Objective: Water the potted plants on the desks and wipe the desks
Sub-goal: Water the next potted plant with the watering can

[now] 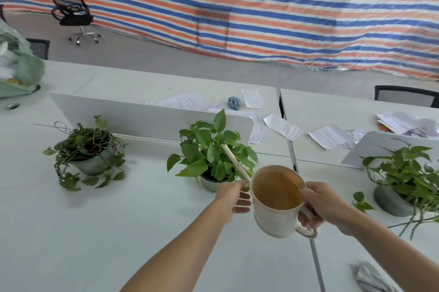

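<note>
My right hand [320, 206] grips the handle of a cream watering can [275, 218] filled with brownish water. The can's long thin spout [234, 161] points up and left into the leaves of the middle potted plant [209, 156]. My left hand [234, 198] touches the can's left side near the base of the spout, its fingers resting against the wall. A wilted trailing plant [88, 151] in a grey pot stands to the left. A third leafy plant [403, 177] stands on the right desk. A grey cloth [368, 276] lies crumpled at the bottom right.
White desks [71, 232] meet at a seam beside the can. A low white divider [142, 116] runs behind the plants. Loose papers [330, 136] and a blue crumpled ball [234, 102] lie beyond it. A plastic bag [16, 71] sits far left, an office chair [71, 11] farther back.
</note>
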### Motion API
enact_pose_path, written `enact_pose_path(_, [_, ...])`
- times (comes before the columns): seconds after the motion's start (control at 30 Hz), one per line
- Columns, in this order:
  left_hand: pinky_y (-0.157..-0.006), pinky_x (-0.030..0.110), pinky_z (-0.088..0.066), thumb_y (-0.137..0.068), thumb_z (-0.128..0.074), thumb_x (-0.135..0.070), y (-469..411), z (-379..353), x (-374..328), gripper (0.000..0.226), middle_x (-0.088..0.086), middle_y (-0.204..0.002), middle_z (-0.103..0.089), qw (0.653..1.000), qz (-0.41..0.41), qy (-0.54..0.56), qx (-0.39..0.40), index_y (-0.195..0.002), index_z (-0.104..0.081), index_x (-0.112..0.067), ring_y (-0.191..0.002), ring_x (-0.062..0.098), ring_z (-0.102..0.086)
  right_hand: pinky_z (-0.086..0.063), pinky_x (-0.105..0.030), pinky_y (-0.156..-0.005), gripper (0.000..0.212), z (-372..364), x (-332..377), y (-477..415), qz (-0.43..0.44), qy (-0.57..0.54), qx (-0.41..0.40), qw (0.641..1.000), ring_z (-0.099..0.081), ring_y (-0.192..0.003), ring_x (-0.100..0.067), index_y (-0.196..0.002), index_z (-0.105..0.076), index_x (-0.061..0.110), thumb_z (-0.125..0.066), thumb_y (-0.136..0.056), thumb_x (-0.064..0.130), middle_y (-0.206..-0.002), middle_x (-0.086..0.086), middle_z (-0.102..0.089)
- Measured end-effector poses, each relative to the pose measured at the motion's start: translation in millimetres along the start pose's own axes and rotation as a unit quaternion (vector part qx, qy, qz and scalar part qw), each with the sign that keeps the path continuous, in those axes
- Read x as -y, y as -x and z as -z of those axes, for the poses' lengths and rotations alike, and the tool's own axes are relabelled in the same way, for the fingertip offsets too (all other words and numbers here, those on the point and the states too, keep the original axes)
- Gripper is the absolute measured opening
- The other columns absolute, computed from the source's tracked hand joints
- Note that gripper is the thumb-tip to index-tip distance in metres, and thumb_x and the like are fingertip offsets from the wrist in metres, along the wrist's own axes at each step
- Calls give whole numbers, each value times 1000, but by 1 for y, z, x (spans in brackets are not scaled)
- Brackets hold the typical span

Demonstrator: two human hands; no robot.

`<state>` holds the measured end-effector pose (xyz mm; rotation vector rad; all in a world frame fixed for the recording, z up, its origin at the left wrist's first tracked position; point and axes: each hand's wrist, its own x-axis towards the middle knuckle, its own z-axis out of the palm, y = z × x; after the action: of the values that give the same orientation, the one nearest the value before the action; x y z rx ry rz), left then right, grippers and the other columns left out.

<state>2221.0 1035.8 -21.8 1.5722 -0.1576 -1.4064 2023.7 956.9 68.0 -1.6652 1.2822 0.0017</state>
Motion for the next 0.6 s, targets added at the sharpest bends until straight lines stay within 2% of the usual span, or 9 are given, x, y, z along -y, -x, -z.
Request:
enact_pose_path(0.2, [-62, 33, -60, -95, -54, -28, 22, -19, -9, 31, 12, -82, -68, 998, -36, -21, 38, -102, -69, -2, -67, 24, -67, -51, -32, -51, 26, 11, -2, 14, -9, 5, -8, 1000, -62, -54, -29, -101, -60, -4, -37, -102, 8, -66, -22, -68])
enact_pose_path(0.33, [-56, 29, -56, -95, -55, -23, 31, -23, -20, 25, 12, -79, -68, 997, -67, -7, 35, -102, -68, -4, -64, 24, -67, -51, -31, -50, 26, 14, 3, 14, -7, 8, -22, 1000, -62, -53, -29, -99, -59, -4, -37, -102, 9, -65, -23, -67])
enact_pose_path(0.6, [-59, 31, -59, -91, -57, -8, 40, -12, -30, 12, 12, -78, -67, 991, -130, -31, 5, -93, -66, -1, -62, 22, -66, -48, -31, -49, 24, 9, 15, 15, 8, 1, -14, 1000, -59, -51, -30, -101, -56, -8, -36, -98, 6, -63, -23, -65])
